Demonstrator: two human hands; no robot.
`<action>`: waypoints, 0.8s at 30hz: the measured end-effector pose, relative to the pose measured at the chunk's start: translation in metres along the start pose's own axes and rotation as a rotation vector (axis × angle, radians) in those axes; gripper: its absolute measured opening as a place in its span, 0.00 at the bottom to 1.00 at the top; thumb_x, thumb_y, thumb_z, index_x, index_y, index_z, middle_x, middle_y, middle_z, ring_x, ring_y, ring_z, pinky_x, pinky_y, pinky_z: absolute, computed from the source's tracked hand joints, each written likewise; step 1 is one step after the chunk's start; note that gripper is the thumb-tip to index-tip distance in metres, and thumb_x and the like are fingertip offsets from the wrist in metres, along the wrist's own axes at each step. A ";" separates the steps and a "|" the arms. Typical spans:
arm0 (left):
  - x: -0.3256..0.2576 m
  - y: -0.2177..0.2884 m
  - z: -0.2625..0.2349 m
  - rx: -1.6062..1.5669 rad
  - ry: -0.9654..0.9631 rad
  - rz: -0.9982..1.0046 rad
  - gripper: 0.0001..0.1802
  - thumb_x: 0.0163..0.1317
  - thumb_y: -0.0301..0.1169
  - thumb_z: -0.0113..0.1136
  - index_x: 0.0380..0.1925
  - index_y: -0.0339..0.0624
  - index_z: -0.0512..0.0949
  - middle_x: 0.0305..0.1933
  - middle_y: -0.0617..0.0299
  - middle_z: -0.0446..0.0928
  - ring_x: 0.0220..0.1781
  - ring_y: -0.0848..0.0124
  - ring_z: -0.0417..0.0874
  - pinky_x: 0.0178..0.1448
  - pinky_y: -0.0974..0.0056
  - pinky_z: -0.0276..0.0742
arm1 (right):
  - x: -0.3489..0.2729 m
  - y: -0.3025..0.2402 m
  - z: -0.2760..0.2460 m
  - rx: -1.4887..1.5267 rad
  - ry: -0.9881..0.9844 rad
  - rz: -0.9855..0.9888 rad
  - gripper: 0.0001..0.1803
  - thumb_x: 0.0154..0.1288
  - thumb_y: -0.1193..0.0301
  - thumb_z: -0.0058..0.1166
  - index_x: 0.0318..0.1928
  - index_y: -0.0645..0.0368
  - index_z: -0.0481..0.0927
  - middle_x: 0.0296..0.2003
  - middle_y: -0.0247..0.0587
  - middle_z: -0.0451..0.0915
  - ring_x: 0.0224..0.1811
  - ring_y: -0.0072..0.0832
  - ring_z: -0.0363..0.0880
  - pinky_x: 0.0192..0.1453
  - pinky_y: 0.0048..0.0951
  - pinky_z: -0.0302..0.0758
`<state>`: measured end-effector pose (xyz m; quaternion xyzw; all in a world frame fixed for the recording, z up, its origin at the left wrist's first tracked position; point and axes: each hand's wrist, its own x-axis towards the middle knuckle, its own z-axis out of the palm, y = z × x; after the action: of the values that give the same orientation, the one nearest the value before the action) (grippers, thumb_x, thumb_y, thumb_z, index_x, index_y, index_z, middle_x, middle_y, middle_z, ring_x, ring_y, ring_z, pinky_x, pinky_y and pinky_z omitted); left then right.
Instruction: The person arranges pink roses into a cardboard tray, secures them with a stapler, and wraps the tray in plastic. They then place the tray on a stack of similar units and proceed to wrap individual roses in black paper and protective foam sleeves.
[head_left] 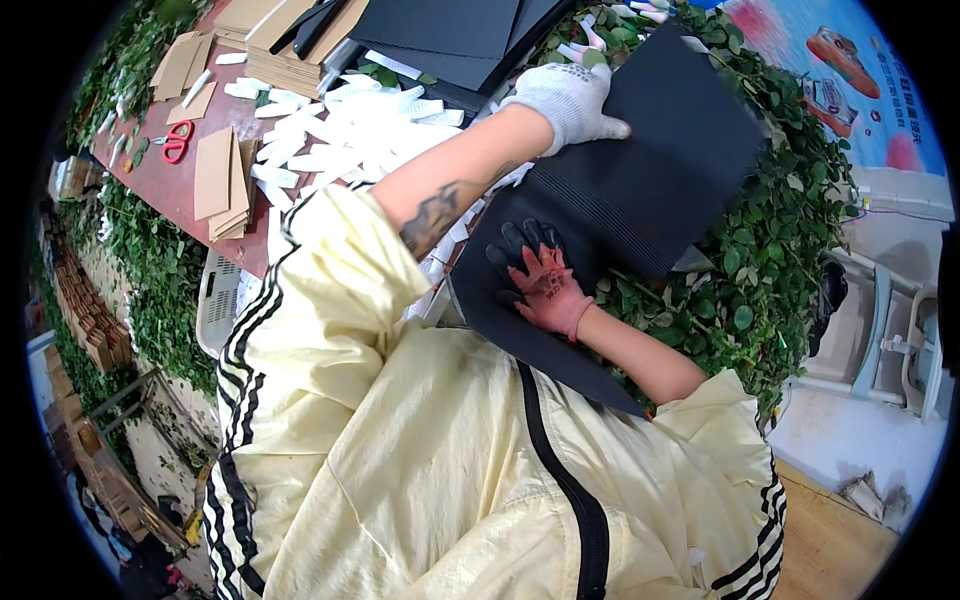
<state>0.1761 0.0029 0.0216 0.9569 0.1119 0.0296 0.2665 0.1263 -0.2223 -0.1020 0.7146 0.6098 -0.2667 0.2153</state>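
My left hand (570, 102), in a whitish knit glove, is at the upper left edge of a large black sheet (665, 140). Its thumb lies on the sheet's face while the other fingers bend at the edge, partly hidden. A ribbed band of creases crosses the sheet, and its far part is slightly blurred. My right hand (545, 280), gloved in red with black fingers, rests flat on the sheet's near part, fingers spread. The sheet's lower edge reaches my pale yellow jacket.
Leafy green stems (735, 270) lie under and right of the sheet. On the reddish table (135, 150) are white strips (330, 130), brown cardboard pieces (220, 185), red-handled scissors (178, 142) and more black sheets (435, 40). A folding chair (880, 330) stands at right.
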 end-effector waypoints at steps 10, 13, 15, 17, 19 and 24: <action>-0.179 -0.166 -0.061 0.245 0.707 -0.271 0.34 0.55 0.48 0.63 0.55 0.35 0.72 0.51 0.47 0.77 0.51 0.54 0.79 0.55 0.56 0.74 | 0.003 0.000 0.012 0.095 0.069 -0.007 0.34 0.64 0.48 0.45 0.66 0.51 0.66 0.68 0.61 0.56 0.71 0.61 0.51 0.74 0.60 0.41; -0.239 -0.251 -0.065 0.609 0.461 -1.013 0.50 0.48 0.58 0.65 0.64 0.37 0.62 0.52 0.43 0.77 0.55 0.51 0.79 0.58 0.55 0.74 | 0.006 0.001 0.013 0.148 0.047 -0.001 0.34 0.61 0.50 0.50 0.65 0.53 0.66 0.68 0.63 0.56 0.70 0.63 0.51 0.74 0.60 0.41; -0.259 -0.290 -0.058 0.593 0.429 -1.186 0.56 0.45 0.61 0.65 0.67 0.36 0.58 0.54 0.41 0.76 0.57 0.49 0.78 0.59 0.54 0.73 | 0.008 0.003 0.013 0.118 0.037 0.012 0.35 0.60 0.50 0.52 0.65 0.53 0.67 0.68 0.63 0.55 0.70 0.64 0.50 0.74 0.59 0.42; -0.265 -0.312 -0.051 0.300 0.330 -1.308 0.57 0.46 0.60 0.65 0.68 0.34 0.56 0.56 0.39 0.75 0.58 0.48 0.77 0.61 0.53 0.73 | 0.009 0.005 0.012 0.125 0.058 0.010 0.35 0.60 0.50 0.51 0.65 0.53 0.67 0.68 0.63 0.55 0.70 0.64 0.50 0.74 0.59 0.42; -0.266 -0.312 -0.051 0.276 0.358 -1.259 0.55 0.45 0.62 0.64 0.66 0.36 0.60 0.54 0.42 0.76 0.55 0.49 0.79 0.58 0.53 0.74 | 0.007 0.005 0.011 0.091 -0.001 0.016 0.35 0.60 0.50 0.51 0.65 0.54 0.66 0.68 0.63 0.56 0.70 0.63 0.50 0.74 0.59 0.42; -0.264 -0.231 -0.075 -0.228 0.771 -0.607 0.33 0.59 0.45 0.61 0.56 0.30 0.69 0.50 0.44 0.78 0.49 0.57 0.83 0.51 0.55 0.77 | 0.000 -0.003 0.013 0.047 -0.058 0.006 0.37 0.63 0.46 0.46 0.67 0.55 0.64 0.70 0.59 0.54 0.73 0.59 0.48 0.74 0.57 0.42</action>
<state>-0.1356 0.1726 -0.0330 0.7655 0.4713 0.3144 0.3051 0.1219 -0.2302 -0.1117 0.7131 0.5948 -0.3012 0.2166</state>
